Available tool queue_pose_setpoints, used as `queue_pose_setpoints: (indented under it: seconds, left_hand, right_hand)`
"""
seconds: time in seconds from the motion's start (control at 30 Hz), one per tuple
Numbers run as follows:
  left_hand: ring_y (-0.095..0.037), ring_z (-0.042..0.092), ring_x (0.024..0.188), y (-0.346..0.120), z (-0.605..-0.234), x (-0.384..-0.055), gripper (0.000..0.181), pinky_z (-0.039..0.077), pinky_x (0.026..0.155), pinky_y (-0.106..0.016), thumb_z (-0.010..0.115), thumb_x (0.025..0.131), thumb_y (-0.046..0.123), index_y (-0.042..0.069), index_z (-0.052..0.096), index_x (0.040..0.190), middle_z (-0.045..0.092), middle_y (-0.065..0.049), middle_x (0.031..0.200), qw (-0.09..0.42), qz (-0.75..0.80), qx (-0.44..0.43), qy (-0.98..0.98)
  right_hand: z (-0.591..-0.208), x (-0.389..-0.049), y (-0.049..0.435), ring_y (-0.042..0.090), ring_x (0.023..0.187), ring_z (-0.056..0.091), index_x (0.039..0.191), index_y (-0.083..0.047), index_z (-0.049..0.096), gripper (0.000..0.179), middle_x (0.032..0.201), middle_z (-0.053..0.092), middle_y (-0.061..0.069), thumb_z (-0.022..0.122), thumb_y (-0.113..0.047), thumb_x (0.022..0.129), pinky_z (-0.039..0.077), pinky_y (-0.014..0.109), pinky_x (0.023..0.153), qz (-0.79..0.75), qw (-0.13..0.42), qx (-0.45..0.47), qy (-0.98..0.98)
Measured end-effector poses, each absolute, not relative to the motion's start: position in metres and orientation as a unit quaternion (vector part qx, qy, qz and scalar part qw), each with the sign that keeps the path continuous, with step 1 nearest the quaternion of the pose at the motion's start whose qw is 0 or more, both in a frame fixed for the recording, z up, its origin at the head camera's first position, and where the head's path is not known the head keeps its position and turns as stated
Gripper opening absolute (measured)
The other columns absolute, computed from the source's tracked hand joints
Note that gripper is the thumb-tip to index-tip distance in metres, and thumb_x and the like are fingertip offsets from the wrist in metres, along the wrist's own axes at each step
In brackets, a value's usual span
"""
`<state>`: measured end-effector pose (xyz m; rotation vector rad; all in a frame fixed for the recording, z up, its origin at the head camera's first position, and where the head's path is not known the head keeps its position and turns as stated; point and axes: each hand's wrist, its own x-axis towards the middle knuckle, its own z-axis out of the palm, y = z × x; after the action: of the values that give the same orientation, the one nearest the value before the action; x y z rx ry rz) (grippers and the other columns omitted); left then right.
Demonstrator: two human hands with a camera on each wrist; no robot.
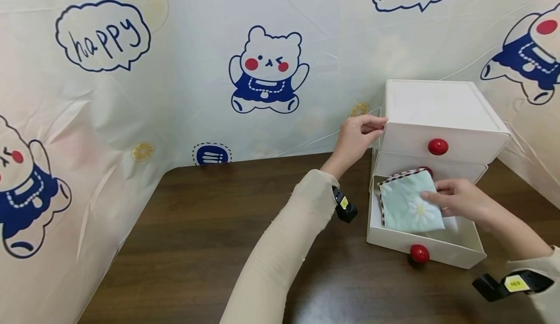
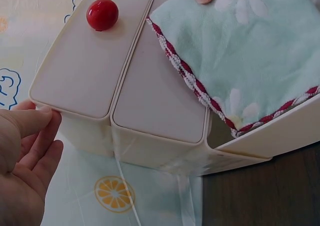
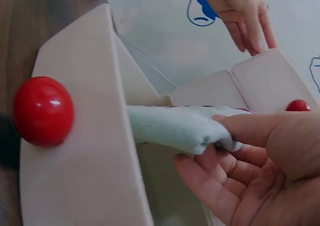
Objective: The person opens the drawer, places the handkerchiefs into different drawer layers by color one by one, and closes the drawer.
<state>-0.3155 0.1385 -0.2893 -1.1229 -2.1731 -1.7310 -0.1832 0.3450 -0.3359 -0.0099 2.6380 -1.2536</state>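
Observation:
A folded mint-green towel [image 1: 400, 205] with white daisies and a twisted edging lies tilted in the pulled-out bottom drawer [image 1: 450, 255] of a white drawer cabinet [image 1: 442, 104]. My right hand [image 1: 463, 200] pinches the towel's right edge between thumb and fingers, as the right wrist view also shows at the folded cloth [image 3: 170, 128]. With extended fingers, my left hand [image 1: 356, 139] touches the front left edge of the cabinet's top section. In the left wrist view, thumb and fingertips of the left hand [image 2: 30, 151] meet that corner. Part of the drawer's inside is hidden under the towel.
Red round knobs mark the drawers: one on the top drawer [image 1: 438, 146], one on the bottom drawer's front [image 1: 419, 253]. The middle drawer [image 1: 459, 168] is closed. A dark wooden table [image 1: 218, 236] lies below, with a printed cloth backdrop [image 1: 192, 95] behind.

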Motion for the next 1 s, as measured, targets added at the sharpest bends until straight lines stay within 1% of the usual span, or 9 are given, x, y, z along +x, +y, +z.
queue_pose_setpoints:
  seconds: [0.1, 0.2, 0.3, 0.5, 0.8, 1.0]
  left_hand:
    - [-0.010, 0.063, 0.078, 0.138, -0.289, -0.316, 0.025, 0.049, 0.068, -0.013, 0.065, 0.082, 0.000, 0.002, 0.067, 0.107, 0.067, -0.009, 0.093, 0.069, -0.576, -0.371, -0.725]
    - [-0.006, 0.062, 0.076, 0.138, -0.289, -0.316, 0.025, 0.049, 0.068, -0.013, 0.065, 0.082, 0.000, 0.002, 0.067, 0.107, 0.067, -0.007, 0.093, 0.063, -0.575, -0.365, -0.729]
    - [-0.003, 0.061, 0.076, 0.139, -0.289, -0.317, 0.026, 0.048, 0.068, -0.012, 0.065, 0.082, 0.001, 0.003, 0.067, 0.109, 0.067, -0.006, 0.094, 0.056, -0.572, -0.360, -0.735]
    - [-0.002, 0.061, 0.077, 0.138, -0.289, -0.318, 0.027, 0.048, 0.069, -0.012, 0.065, 0.083, 0.002, 0.003, 0.067, 0.109, 0.067, -0.006, 0.095, 0.052, -0.567, -0.360, -0.739]
    - [-0.002, 0.061, 0.076, 0.139, -0.289, -0.318, 0.026, 0.048, 0.069, -0.012, 0.065, 0.083, 0.001, 0.003, 0.067, 0.109, 0.067, -0.005, 0.094, 0.052, -0.566, -0.358, -0.741]
    - [-0.004, 0.061, 0.076, 0.139, -0.290, -0.318, 0.026, 0.048, 0.068, -0.012, 0.065, 0.082, 0.000, 0.002, 0.067, 0.108, 0.067, -0.007, 0.093, 0.061, -0.571, -0.364, -0.733]
  right_hand:
    - [-0.338, -0.184, 0.340, 0.016, 0.074, 0.060, 0.115, 0.018, 0.048, 0.049, 0.086, 0.061, 0.008, 0.056, -0.025, 0.093, 0.055, 0.035, 0.068, -0.441, 0.113, -0.006, 0.890]
    - [-0.341, -0.185, 0.336, 0.018, 0.077, 0.060, 0.115, 0.019, 0.047, 0.051, 0.088, 0.061, 0.009, 0.057, -0.026, 0.092, 0.055, 0.036, 0.068, -0.453, 0.128, -0.002, 0.882]
    - [-0.344, -0.186, 0.336, 0.020, 0.075, 0.060, 0.114, 0.019, 0.048, 0.051, 0.085, 0.062, 0.008, 0.059, -0.025, 0.091, 0.055, 0.036, 0.067, -0.451, 0.144, 0.008, 0.881]
    - [-0.347, -0.185, 0.344, 0.020, 0.070, 0.058, 0.109, 0.018, 0.052, 0.049, 0.080, 0.061, 0.007, 0.061, -0.026, 0.090, 0.055, 0.036, 0.066, -0.429, 0.179, 0.012, 0.885]
    - [-0.355, -0.184, 0.353, 0.020, 0.071, 0.058, 0.109, 0.017, 0.053, 0.053, 0.084, 0.061, 0.008, 0.062, -0.030, 0.088, 0.055, 0.036, 0.068, -0.416, 0.183, 0.029, 0.890]
    - [-0.360, -0.184, 0.359, 0.019, 0.070, 0.055, 0.099, 0.011, 0.061, 0.041, 0.079, 0.059, 0.006, 0.060, -0.029, 0.089, 0.055, 0.034, 0.068, -0.410, 0.182, 0.044, 0.893]
